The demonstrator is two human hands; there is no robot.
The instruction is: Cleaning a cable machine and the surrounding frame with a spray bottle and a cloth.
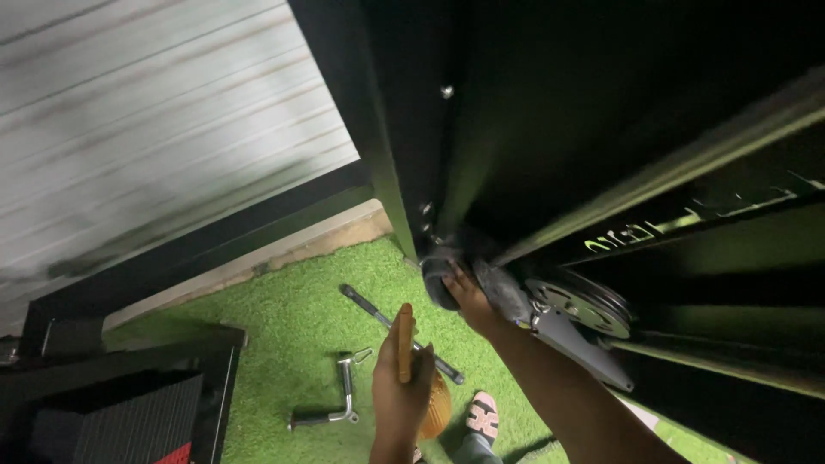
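— Gripping what, down at the near edge? Left hand [400,378] closing around a flat orange-brown tool [404,342], thumb and fingers wrapped on it, blade end pointing up and away.

— Hovering over the green turf [292,318]?

— Yes, hanging above it, just right of a long dark bar [391,326] lying aslant on the grass.

— And reaching farther out?

— Right hand [468,296], arm stretching from the near right toward the far middle, fingers curling on a round black knob-like part [440,279] at the foot of a black upright post [395,155]. Grasping or only pressing, hard to tell; too dark there.

— Sitting just right of that?

— Grey metal pulley wheel [580,302], mounted on the dark machine frame [687,215], with a grey bracket below it.

— Lying on the grass to the left?

— Small chrome handle attachment [339,399], near the bar but apart from it. Showing below the left hand, a foot in a pink-and-white sandal [483,417]. Standing at the near left, a black ribbed box [112,404]; running behind everything on the far left, a pale corrugated wall [155,120].
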